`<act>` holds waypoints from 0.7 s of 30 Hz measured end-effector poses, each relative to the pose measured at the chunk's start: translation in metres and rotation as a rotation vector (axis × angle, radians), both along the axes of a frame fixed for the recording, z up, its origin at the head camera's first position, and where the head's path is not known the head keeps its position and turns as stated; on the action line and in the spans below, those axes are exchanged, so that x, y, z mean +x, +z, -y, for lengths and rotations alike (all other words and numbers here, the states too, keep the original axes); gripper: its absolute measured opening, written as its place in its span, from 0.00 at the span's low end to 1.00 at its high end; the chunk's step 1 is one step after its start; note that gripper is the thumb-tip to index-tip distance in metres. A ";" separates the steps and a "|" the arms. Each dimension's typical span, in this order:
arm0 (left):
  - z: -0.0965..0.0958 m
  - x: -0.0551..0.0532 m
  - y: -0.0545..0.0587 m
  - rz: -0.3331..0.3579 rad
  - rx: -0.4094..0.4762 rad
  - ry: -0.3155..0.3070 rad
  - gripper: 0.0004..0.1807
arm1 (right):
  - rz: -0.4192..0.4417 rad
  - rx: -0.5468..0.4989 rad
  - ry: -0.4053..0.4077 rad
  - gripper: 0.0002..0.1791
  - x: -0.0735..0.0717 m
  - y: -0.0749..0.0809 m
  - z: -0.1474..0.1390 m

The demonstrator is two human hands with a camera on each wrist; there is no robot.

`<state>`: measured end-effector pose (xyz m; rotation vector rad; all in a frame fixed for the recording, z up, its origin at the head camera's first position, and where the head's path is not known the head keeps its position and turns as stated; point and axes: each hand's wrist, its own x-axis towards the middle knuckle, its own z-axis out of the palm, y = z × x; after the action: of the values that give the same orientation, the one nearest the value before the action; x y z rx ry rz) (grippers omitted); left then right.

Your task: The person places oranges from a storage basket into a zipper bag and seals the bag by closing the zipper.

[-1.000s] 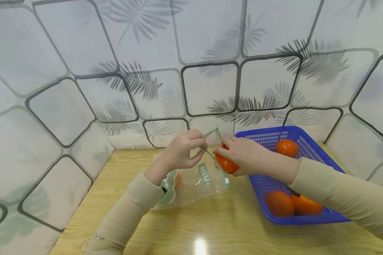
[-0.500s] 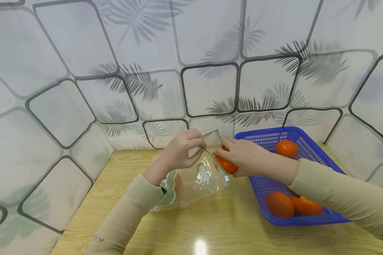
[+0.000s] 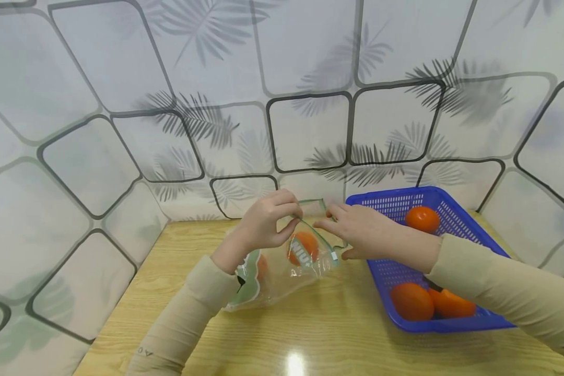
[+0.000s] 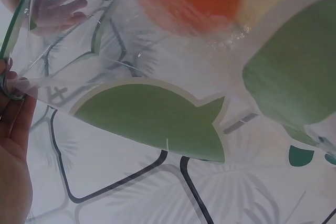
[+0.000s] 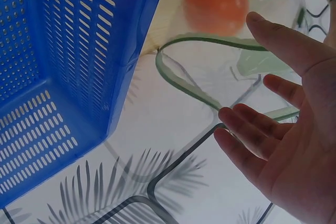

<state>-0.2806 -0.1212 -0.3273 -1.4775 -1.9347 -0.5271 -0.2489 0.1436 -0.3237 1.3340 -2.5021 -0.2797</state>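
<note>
A clear zip bag (image 3: 277,292) with green print lies on the wooden table, its green-edged mouth held up toward the right. My left hand (image 3: 270,222) pinches the upper rim of that mouth. Inside, just past the opening, sits a red-orange tomato (image 3: 303,248), seen through the plastic behind the printed label. Deeper in the bag another tomato (image 3: 261,267) shows, partly covered by the green print. My right hand (image 3: 368,230) is at the mouth with nothing in it; in the right wrist view its fingers (image 5: 254,135) are spread and loosely bent beside the green rim (image 5: 186,87).
To the right stands a blue perforated basket (image 3: 387,279), partly under my right forearm. One tomato (image 3: 422,219) lies at its back, and two orange-red ones (image 3: 411,301) lie near its front edge. A patterned wall covering (image 3: 310,130) rises behind the table.
The tomato that my right hand held at the bag's mouth has gone left into the bag, and the right hand has let go. The left hand keeps its hold on the rim.
</note>
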 end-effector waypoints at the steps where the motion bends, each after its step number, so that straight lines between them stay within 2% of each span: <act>1: 0.000 0.000 0.000 0.001 0.000 0.001 0.06 | -0.001 0.004 -0.002 0.50 0.000 0.000 0.000; 13: 0.002 -0.001 0.008 -0.025 0.036 -0.011 0.07 | 0.010 0.009 -0.043 0.51 0.000 0.001 -0.004; 21: 0.002 -0.001 0.007 -0.022 0.036 -0.010 0.07 | 0.001 0.015 -0.053 0.52 0.000 0.000 -0.006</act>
<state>-0.2813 -0.1230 -0.3201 -1.4648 -1.8924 -0.5446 -0.2487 0.1498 -0.3240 1.2760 -2.5440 -0.3102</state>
